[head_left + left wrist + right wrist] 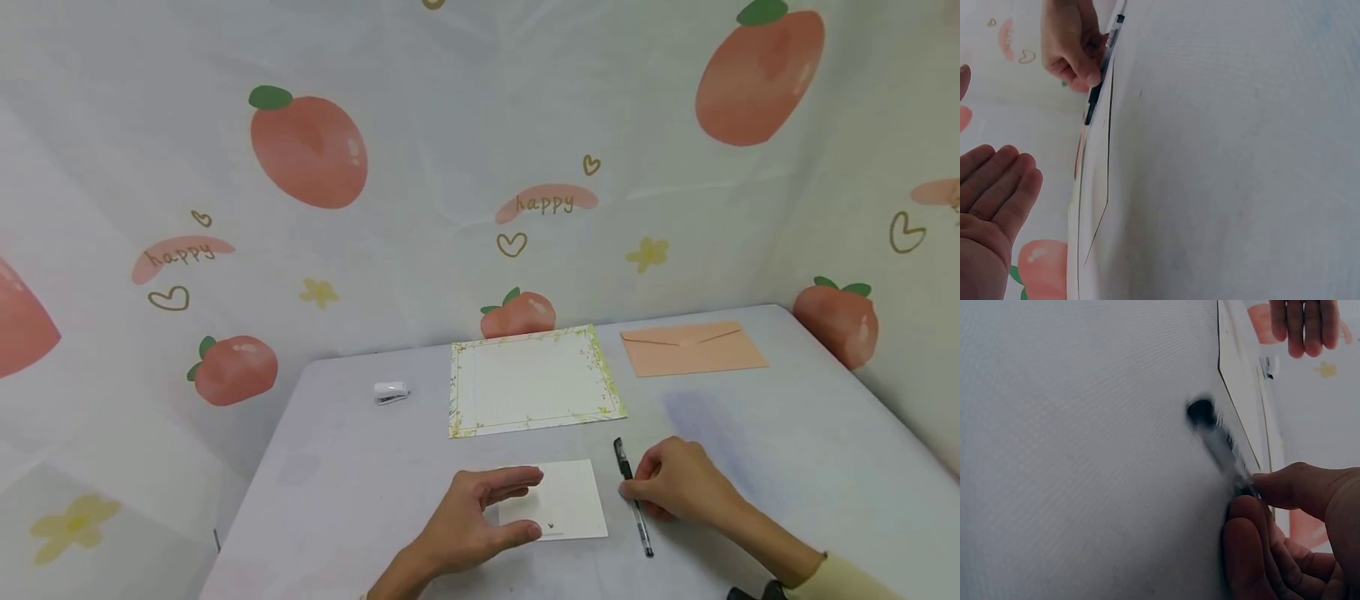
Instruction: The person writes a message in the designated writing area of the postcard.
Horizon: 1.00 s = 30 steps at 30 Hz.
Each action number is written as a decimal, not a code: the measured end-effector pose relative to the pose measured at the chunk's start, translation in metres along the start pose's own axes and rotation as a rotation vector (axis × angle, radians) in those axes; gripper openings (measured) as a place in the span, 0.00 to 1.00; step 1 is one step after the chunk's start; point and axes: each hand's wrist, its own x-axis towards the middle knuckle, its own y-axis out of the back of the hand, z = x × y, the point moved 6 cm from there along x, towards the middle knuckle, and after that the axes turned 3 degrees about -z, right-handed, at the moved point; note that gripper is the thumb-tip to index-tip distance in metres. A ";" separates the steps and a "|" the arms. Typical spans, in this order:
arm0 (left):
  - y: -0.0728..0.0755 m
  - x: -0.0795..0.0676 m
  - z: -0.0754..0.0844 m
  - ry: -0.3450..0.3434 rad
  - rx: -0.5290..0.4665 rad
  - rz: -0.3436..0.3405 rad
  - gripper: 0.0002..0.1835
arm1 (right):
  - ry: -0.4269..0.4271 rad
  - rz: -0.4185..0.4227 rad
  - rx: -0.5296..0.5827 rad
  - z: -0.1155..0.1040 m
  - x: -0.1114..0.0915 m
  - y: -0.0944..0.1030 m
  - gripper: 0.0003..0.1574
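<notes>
A black-and-clear pen lies lengthwise beside the small white card, capped end pointing away. My right hand pinches the pen around its middle between thumb and fingers; in the right wrist view the near end of the pen is blurred and seems to be just off the table. Over the left part of the card hovers my left hand, its fingers extended and thumb apart, with nothing in it. The left wrist view shows that palm flat and bare.
Behind the card lies a larger sheet of paper with a yellow-green floral border. A peach envelope is at the back right. Toward the back left sits a small white stapler-like item. A fruit-printed curtain hangs behind the table.
</notes>
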 end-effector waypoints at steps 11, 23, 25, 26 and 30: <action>-0.012 0.002 -0.004 0.021 -0.056 -0.040 0.30 | 0.154 -0.032 -0.040 -0.013 -0.007 0.003 0.13; -0.011 0.004 0.000 0.031 -0.080 -0.014 0.30 | 0.286 -0.057 -0.070 -0.048 -0.022 0.016 0.07; -0.010 0.006 0.002 0.032 -0.075 -0.008 0.30 | 0.311 -0.062 -0.058 -0.056 -0.024 0.017 0.06; -0.010 0.007 0.003 0.028 -0.072 -0.005 0.30 | 0.329 -0.062 -0.052 -0.060 -0.026 0.018 0.06; -0.008 0.009 0.010 -0.006 -0.059 0.016 0.27 | 0.427 -0.064 -0.011 -0.074 -0.033 0.020 0.08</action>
